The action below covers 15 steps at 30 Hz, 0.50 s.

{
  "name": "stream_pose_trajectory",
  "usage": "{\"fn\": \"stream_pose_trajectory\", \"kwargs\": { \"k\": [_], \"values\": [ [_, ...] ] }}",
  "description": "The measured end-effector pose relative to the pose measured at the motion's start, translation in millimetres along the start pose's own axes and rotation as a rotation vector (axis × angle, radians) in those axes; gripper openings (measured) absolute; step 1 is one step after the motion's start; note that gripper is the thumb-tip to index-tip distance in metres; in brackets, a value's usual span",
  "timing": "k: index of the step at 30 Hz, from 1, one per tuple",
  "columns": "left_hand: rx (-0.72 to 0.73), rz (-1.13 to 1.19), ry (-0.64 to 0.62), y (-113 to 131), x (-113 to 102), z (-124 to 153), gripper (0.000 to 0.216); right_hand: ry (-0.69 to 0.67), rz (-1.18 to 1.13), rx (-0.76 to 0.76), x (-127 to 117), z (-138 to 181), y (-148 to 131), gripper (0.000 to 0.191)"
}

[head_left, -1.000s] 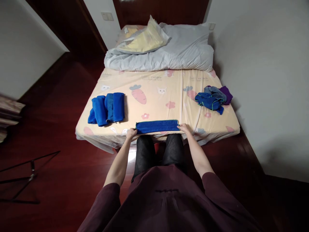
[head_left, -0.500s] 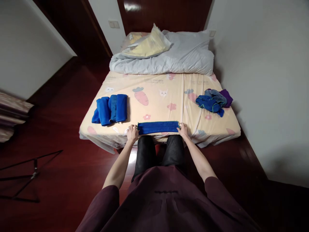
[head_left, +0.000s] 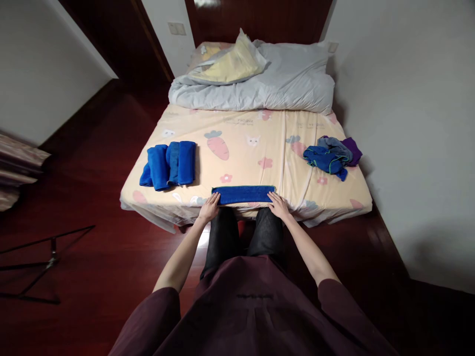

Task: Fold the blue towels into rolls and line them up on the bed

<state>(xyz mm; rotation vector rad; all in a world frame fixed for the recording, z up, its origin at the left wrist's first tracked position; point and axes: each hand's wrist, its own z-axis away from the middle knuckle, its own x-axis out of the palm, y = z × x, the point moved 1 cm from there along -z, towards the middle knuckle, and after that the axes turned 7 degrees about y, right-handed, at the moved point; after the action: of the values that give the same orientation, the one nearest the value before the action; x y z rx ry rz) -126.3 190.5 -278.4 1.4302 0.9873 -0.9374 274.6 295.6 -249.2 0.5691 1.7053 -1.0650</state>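
Note:
A blue towel [head_left: 243,195], folded into a long flat strip with green edging, lies along the near edge of the bed [head_left: 237,163]. My left hand [head_left: 210,205] rests at its left end, fingers stretched out onto the cloth. At the opposite end, my right hand [head_left: 277,204] lies with extended fingers on the towel's right corner. Several folded or rolled blue towels [head_left: 186,163] sit side by side on the bed to the left. A crumpled heap of blue, grey and purple cloths [head_left: 328,160] is on the right side.
A grey quilt [head_left: 293,79] and a yellowish pillow [head_left: 237,62] are bunched at the headboard [head_left: 260,20]. Black tripod legs [head_left: 52,259] stand on the dark red floor at left. A patterned curtain [head_left: 18,165] hangs at the far left; a wall borders the right.
Both hands have shifted from gripping the strip's ends to lying on it with fingers extended, slightly closer together. The towel stays in place; the view has tilted a little.

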Motion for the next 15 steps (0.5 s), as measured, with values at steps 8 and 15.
{"fn": "stream_pose_trajectory", "kwargs": {
  "k": [8, 15],
  "values": [
    [-0.036, -0.087, -0.029, 3.4, 2.0, -19.6, 0.072, -0.062, 0.049, 0.05, -4.6, -17.2, 0.5, 0.059],
    [-0.05, -0.16, -0.093, 17.5, -18.8, -25.3, 0.067, -0.128, 0.188, 0.092, -15.1, -32.6, -12.8, 0.06]
  ]
}}
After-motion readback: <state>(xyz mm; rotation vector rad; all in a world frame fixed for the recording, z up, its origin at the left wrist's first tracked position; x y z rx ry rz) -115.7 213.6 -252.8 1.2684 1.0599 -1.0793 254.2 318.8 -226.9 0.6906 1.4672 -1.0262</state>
